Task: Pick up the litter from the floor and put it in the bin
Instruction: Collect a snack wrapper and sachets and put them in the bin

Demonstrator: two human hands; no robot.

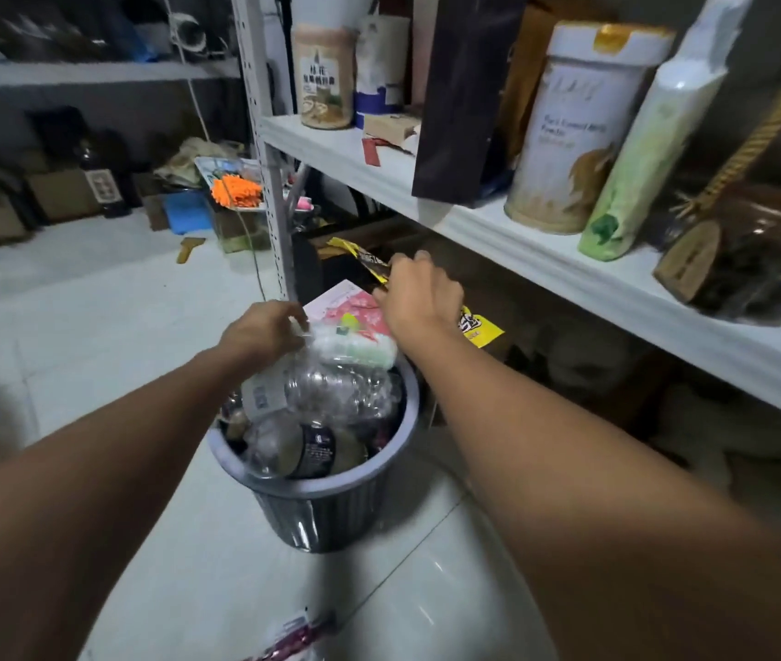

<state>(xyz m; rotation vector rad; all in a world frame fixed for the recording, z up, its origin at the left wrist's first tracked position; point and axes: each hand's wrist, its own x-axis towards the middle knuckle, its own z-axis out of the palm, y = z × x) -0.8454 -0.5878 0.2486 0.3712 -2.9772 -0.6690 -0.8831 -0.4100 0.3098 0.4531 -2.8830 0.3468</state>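
Observation:
A grey ribbed bin (331,512) stands on the white tiled floor, heaped with clear plastic bottles (336,388) and wrappers. My left hand (264,331) hovers at the bin's far rim, its fingers curled round a crinkled clear plastic piece (305,329). My right hand (419,291) is just beyond the bin and pinches a yellow and black snack wrapper (477,326) that sticks out on both sides of the hand. A pink and white packet (355,307) lies on top of the heap between my hands.
A white metal shelf (522,250) with tins, a dark bag and jars runs along the right, its upright post (279,221) just behind the bin. A red and white wrapper (293,636) lies on the floor near me. Boxes and clutter line the far wall.

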